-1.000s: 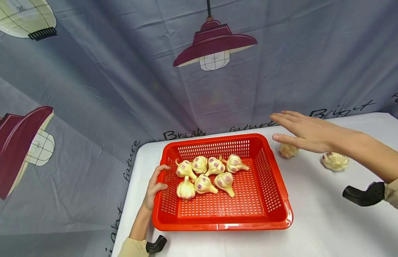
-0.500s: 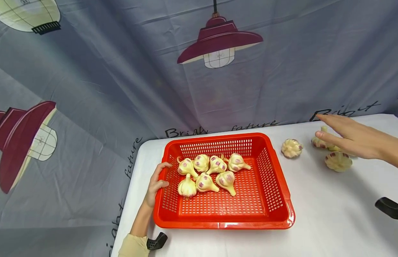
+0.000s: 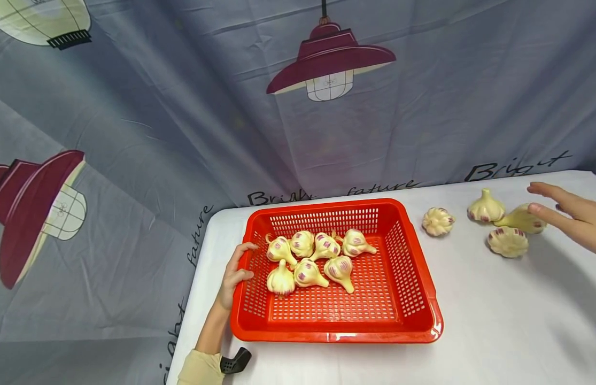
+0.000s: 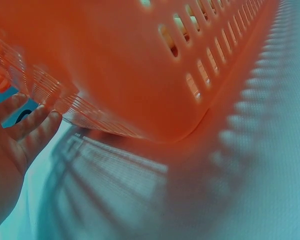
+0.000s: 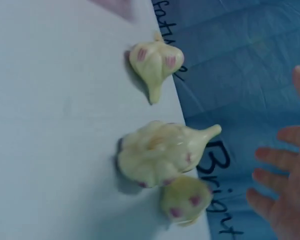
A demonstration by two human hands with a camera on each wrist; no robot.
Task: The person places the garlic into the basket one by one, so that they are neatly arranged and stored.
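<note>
A red plastic basket with slotted walls holds several garlic bulbs, grouped toward its left and back. My left hand grips the basket's left rim, its fingers and thumb over the edge. In the left wrist view, fingers lie against the outer wall. At the far right my right hand hovers over the table with fingers apart, holding nothing. Close to its fingertips is a garlic bulb lying on its side. Another garlic bulb stands upright behind it, and a third garlic bulb lies in front.
A single garlic bulb lies between the basket and the right-hand group. The white-covered table extends right and in front of the basket. A grey-blue printed curtain hangs along the table's back and left edges.
My right hand has moved right, from beside the basket to the far-right garlic bulbs, uncovering them. My left hand keeps its place on the rim. The view has shifted slightly.
</note>
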